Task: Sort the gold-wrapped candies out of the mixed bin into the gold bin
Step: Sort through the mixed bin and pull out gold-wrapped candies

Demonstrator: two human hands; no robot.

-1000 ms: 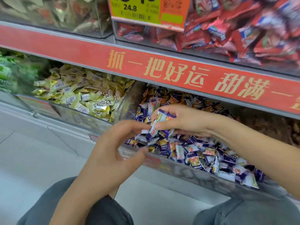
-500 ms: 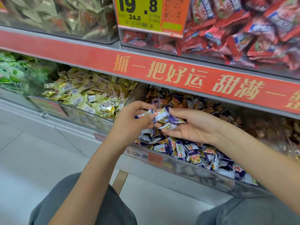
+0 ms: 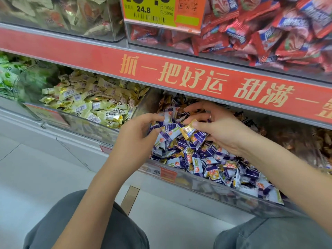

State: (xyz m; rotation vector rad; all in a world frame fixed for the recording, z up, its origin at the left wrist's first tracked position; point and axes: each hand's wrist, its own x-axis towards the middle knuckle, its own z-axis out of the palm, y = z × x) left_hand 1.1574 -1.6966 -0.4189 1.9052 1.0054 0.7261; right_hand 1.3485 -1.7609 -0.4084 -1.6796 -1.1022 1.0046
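**A:** Shop shelving fills the view, clear bins under a red banner. Where's the piece we want?

**B:** One gold-wrapped candy sits on top of the heap in the mixed bin, pinched at its upper edge between the thumb and forefinger of the right hand. The other fingers of that hand are spread and reach back over the pile.

**A:** And the left hand?

**B:** Curled over the purple-and-white candies at the bin's left end, thumb and fingertips closing on a wrapper or two; I'd say it holds them, though the blur makes that unsure.

**A:** How should the step go?

**B:** Lift the gold piece straight up by its crimped end so it drags no purple neighbours along, then carry it left over the divider to the gold bin, just beside. Let the left hand hold the pile down, or drop what it has first.

**A:** What can't you see?

**B:** How many gold ones lie buried; only a few yellowish scraps show between the purple wrappers. The mixed bin's back is hidden under the shelf, its right end is cut off by the right forearm, and the price tag above is cropped.
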